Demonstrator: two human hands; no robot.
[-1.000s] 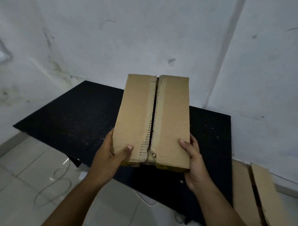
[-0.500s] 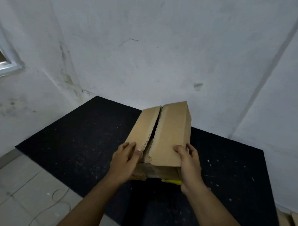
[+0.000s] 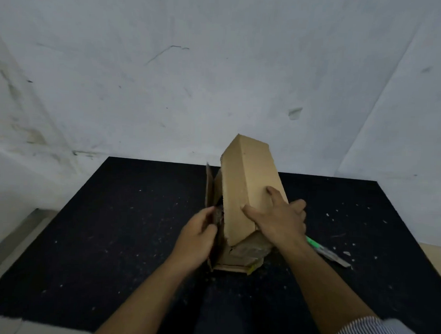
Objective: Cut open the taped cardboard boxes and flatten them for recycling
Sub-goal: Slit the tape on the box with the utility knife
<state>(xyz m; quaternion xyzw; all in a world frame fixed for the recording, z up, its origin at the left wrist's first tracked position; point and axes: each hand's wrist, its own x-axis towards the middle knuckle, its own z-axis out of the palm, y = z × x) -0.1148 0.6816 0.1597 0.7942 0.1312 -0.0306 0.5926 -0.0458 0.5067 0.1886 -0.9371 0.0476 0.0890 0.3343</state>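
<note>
A brown cardboard box [image 3: 249,182] stands on the black table [image 3: 112,225], its top seam split and both long flaps spread apart. My left hand [image 3: 199,237] pinches the left flap near its front end, pulling it outward to stand on edge. My right hand [image 3: 277,218] presses with straight fingers on the raised right flap, thumb along its lower edge. A green-handled box cutter [image 3: 324,250] lies on the table just right of my right wrist. The inside of the box is mostly hidden.
White walls stand close behind and to the right of the table. Small cardboard scraps [image 3: 346,253] and white specks dot the tabletop. A strip of flattened cardboard [image 3: 438,259] shows past the table's right edge. Pale floor lies at the lower left.
The box came down from being held in the air onto the table. Its two top flaps, nearly closed before, are now pulled wide apart, the left one outward, the right one tilted up.
</note>
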